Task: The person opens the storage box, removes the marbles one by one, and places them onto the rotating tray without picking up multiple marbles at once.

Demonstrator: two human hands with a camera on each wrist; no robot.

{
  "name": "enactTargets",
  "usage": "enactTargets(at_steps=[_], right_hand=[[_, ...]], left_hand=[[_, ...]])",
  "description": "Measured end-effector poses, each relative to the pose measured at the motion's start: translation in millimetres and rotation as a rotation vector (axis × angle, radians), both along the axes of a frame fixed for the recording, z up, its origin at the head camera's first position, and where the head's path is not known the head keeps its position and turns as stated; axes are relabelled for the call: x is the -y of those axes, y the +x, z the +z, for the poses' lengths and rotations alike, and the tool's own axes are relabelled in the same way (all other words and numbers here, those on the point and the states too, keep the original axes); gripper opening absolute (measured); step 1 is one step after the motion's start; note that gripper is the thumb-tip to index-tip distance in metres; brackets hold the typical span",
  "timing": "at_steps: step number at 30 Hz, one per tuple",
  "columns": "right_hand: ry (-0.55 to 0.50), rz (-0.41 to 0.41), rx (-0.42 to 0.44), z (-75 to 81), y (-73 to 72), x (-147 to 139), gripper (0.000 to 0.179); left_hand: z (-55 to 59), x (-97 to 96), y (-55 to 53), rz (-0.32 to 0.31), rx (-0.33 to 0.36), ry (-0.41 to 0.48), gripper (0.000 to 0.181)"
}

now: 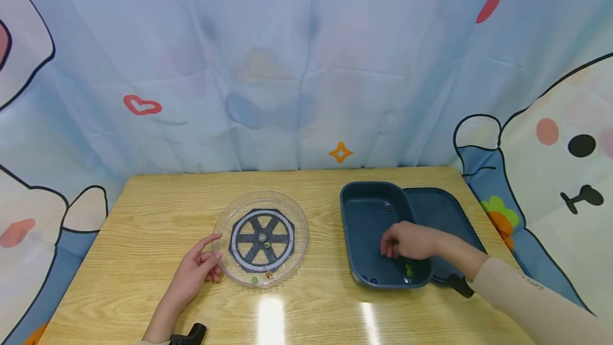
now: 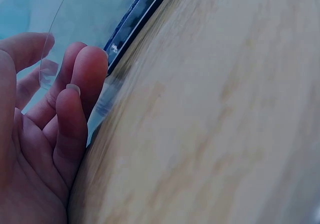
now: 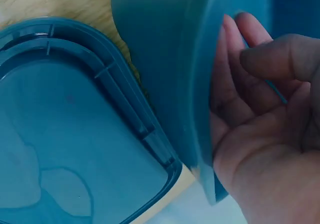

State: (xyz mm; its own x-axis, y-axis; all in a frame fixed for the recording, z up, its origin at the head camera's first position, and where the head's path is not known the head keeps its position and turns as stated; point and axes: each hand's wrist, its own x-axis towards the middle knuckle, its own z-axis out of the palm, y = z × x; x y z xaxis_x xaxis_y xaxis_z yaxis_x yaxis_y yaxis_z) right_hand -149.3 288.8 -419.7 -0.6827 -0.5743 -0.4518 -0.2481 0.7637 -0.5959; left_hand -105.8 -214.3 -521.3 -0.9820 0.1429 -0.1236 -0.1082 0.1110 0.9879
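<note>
My left hand (image 1: pixel 195 269) grips the left edge of a round clear plastic dish (image 1: pixel 300 212), thumb and forefinger at the rim and the other fingers curled beneath. In the left wrist view, the dish's thin transparent wall passes between the fingers (image 2: pixel 85 76). Inside the dish lies a dark spoked wheel shape (image 1: pixel 262 237) with a pale ring. A green marble (image 1: pixel 254 280) and an amber one (image 1: pixel 268 275) sit near its front rim. My right hand (image 1: pixel 412 240) reaches into a deep blue box (image 1: pixel 356 217), fingers bent downward; I cannot tell whether they hold anything.
Green marbles (image 1: pixel 409 269) and blue marbles (image 1: pixel 373 280) lie along the box's front, and a reddish one (image 1: pixel 390 208) toward its back. A blue lid (image 1: pixel 440 212) lies right of the box on the wooden table (image 1: pixel 172 201). A printed curtain (image 1: pixel 287 68) hangs behind.
</note>
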Motion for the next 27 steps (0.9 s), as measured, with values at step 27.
enactTargets(at_steps=[27], right_hand=[[0.007,0.103,0.047,-18.2,20.3,9.0,0.048]], left_hand=[[-0.9,0.6,-0.1,-0.005,-0.017,-0.022,0.047]])
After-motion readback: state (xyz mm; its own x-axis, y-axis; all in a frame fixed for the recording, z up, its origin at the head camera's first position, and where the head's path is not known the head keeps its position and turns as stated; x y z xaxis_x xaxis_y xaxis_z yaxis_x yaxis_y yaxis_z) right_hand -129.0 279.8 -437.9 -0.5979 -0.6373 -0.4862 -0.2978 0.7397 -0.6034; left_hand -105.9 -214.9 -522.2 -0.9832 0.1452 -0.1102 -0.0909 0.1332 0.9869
